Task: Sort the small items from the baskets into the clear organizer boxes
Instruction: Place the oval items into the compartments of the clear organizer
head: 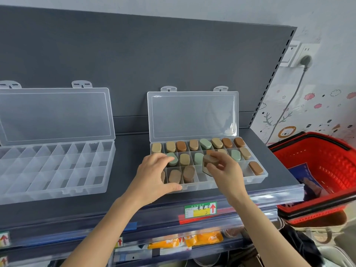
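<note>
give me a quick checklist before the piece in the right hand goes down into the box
1. Grip: right hand pinches the brown oval piece with a clear base. ok
2. Access: the lid of the clear plastic organizer box stands open, leaning back. ok
3. Free slot: the front-row compartment below the held piece looks empty. ok
4. Box steadied: left hand rests on its front left corner, thumb along the front wall. ok
5. Colour rule: filled slots mix tan, green and brown, so which slot is meant is unclear. cannot tell
6. Spare room: the second clear box to the left has empty compartments. ok
</note>
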`<state>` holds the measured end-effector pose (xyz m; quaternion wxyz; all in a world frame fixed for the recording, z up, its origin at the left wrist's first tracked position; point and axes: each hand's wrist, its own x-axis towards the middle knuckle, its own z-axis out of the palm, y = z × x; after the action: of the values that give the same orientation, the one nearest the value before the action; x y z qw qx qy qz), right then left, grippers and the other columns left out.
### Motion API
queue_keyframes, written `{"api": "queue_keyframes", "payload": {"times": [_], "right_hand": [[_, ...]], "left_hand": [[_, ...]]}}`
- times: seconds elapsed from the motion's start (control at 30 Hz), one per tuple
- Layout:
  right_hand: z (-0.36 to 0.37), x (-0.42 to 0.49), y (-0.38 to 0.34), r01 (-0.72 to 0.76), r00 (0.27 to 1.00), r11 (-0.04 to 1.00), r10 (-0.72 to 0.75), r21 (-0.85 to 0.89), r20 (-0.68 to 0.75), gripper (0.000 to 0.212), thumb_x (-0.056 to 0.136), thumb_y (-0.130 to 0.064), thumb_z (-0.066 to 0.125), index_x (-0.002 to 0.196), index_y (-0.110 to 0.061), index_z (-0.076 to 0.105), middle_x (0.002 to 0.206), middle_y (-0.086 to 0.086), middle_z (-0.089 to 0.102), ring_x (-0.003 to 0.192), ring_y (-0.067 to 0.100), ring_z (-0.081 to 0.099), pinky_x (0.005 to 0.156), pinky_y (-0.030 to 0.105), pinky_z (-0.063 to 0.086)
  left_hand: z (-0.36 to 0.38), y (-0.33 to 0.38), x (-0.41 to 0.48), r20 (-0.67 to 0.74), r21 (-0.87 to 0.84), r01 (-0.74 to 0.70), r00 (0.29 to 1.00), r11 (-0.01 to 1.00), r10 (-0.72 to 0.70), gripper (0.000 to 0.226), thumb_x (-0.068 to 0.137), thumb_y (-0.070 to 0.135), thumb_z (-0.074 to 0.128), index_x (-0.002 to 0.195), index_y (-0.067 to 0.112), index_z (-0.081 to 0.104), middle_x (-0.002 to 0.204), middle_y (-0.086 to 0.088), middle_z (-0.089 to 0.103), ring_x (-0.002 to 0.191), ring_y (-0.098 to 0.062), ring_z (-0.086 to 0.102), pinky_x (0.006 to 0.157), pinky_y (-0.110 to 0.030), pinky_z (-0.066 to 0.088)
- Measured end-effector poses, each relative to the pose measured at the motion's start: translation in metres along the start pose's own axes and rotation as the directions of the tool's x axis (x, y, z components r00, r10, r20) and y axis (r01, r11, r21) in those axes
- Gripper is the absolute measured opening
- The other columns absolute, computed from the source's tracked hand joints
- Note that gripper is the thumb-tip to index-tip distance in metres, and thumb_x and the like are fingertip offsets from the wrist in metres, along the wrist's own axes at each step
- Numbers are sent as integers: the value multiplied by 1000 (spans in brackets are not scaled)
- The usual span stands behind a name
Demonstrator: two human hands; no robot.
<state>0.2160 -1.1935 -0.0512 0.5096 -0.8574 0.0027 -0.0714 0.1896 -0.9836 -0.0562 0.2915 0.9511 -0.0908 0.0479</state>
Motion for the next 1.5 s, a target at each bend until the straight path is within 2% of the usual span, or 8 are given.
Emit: {"api": "queue_keyframes", "payload": {"times": [0.13, 0.43, 0.7, 1.0, 1.13, 1.3, 1.4, 1.5], "right_hand": [[5, -3, 3, 62, 998, 992, -60, -112, 22, 35, 85, -16, 68, 119, -18, 57, 106, -6, 63, 94, 10, 60, 79, 12, 46], [11, -9, 21, 242, 970, 885, -219, -398, 103, 19, 89, -21, 64, 108, -19, 65, 108, -4, 66, 103, 16, 53, 82, 21, 44], [4, -5, 22, 298, 954, 861, -284, -413, 97, 16, 91, -24, 61, 94, -14, 73, 108, 2, 65, 103, 19, 52, 80, 24, 41], [26, 0, 0, 410, 910, 847, -353, -340, 217, 30, 86, -25, 66, 114, -14, 66, 131, 8, 57, 121, 30, 50, 91, 41, 51], [48, -5, -16, 515, 852, 772, -415, -371, 319, 42, 84, -34, 67, 123, -20, 60, 139, 9, 51, 133, 34, 41, 98, 49, 43], [77, -25, -43, 627, 770, 676, -463, -386, 440, 55, 85, -47, 61, 134, -23, 52, 146, 5, 43, 139, 32, 32, 108, 44, 30], [100, -41, -64, 638, 746, 684, -434, -354, 505, 61, 90, -49, 54, 143, -22, 40, 154, 6, 28, 146, 26, 15, 115, 40, 23], [126, -65, -90, 658, 721, 685, -453, -313, 525, 58, 92, -44, 53, 143, -20, 40, 154, 5, 28, 145, 24, 16, 114, 34, 23]], "left_hand": [[2, 1, -1, 6, -8, 21, 1000, 1000, -21, 75, 75, 51, 72, 139, 31, 38, 144, 11, 31, 132, -9, 26, 109, -33, 30], [2, 2, -2, 8, -6, 58, 998, 998, -58, 76, 75, 50, 72, 139, 30, 38, 144, 10, 30, 132, -10, 26, 109, -34, 30], [5, 6, -1, -2, 3, 97, 995, 995, -97, 76, 75, 51, 72, 139, 30, 39, 143, 11, 31, 132, -9, 26, 108, -32, 32], [-9, 3, -22, -79, 25, 214, 974, 976, -212, 68, 81, 54, 64, 140, 33, 36, 144, 15, 28, 132, -5, 25, 106, -26, 29], [-31, -15, -45, -138, 102, 251, 962, 963, -236, 68, 84, 56, 59, 142, 32, 33, 147, 15, 26, 136, -6, 21, 110, -29, 25], [-59, -40, -84, -216, 128, 287, 942, 949, -256, 71, 84, 58, 56, 145, 31, 29, 152, 17, 20, 141, -3, 13, 115, -28, 19], [-82, -57, -111, -264, 121, 306, 927, 944, -266, 72, 84, 58, 56, 145, 31, 30, 153, 16, 19, 142, -3, 10, 114, -28, 17], [-107, -76, -144, -301, 118, 330, 911, 937, -283, 72, 84, 57, 56, 145, 29, 30, 152, 14, 19, 142, -3, 12, 114, -27, 18]]}}
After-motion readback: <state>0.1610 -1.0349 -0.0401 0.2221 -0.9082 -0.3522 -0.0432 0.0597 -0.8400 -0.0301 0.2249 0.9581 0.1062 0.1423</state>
